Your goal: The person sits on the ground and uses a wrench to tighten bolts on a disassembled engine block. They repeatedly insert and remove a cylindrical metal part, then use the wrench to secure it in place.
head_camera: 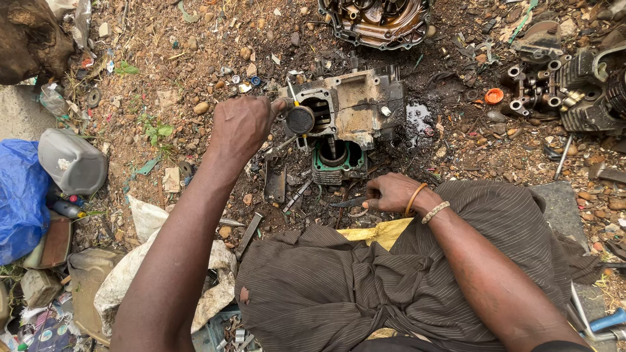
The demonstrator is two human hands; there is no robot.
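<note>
Head view shows the left hand [242, 125] gripping a dark round piston [300, 119] over the greasy grey metal engine block [352, 111], while the right hand [389, 193], just below that block, pinches a thin dark blade [345, 203], apparently mid-scraping; steady aim seems needed.

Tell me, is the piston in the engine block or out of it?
Out. The left hand holds the piston above the engine block; its dark round crown faces the camera.

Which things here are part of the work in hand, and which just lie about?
In hand: left hand holding round dark piston; grimy grey metal engine block; right hand holding dark pointed blade.
Lying about: grey plastic jug; blue plastic bag; orange cap.
</note>
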